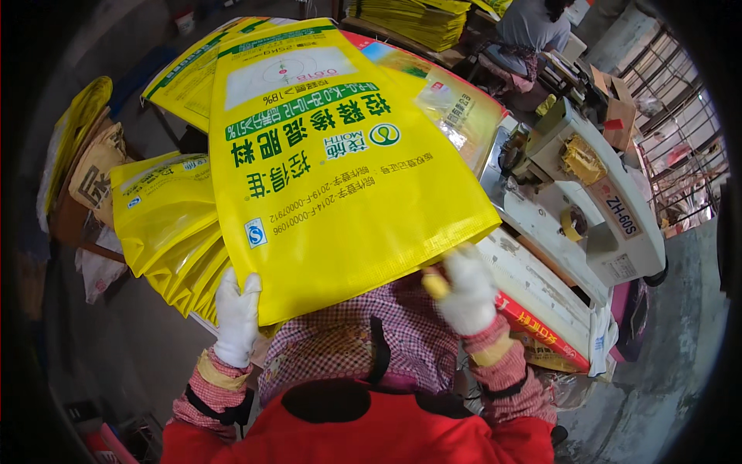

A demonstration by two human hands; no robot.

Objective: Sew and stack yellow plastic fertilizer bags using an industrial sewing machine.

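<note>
**Operator:** Where is the yellow woven sack (340, 162), and how is it held?

**Technician:** It fills the centre of the frame, spread flat, with its near edge toward the wearer. The left hand (236, 317), in a white glove, is closed on the lower-left corner. The right hand (466, 290), also gloved, pinches the lower-right edge — fingers curled tight on the fabric.

**Operator:** Handling properties?

**Technician:** Judged empty, so light. The sheet is thin and floppy with a glossy face, likely slick. Grip at the two near corners, as shown, to keep it flat.

**Operator:** Surface and surroundings?

**Technician:** A stack of yellow sacks (166, 224) lies at left centre, more sacks under the held one. A white sewing machine (595, 201) sits on a worn white bench (541, 286) at right. Another person (529, 31) sits at the upper right, beside a further yellow pile (417, 19). The concrete floor (672, 340) shows at lower right — a workshop setting.
</note>
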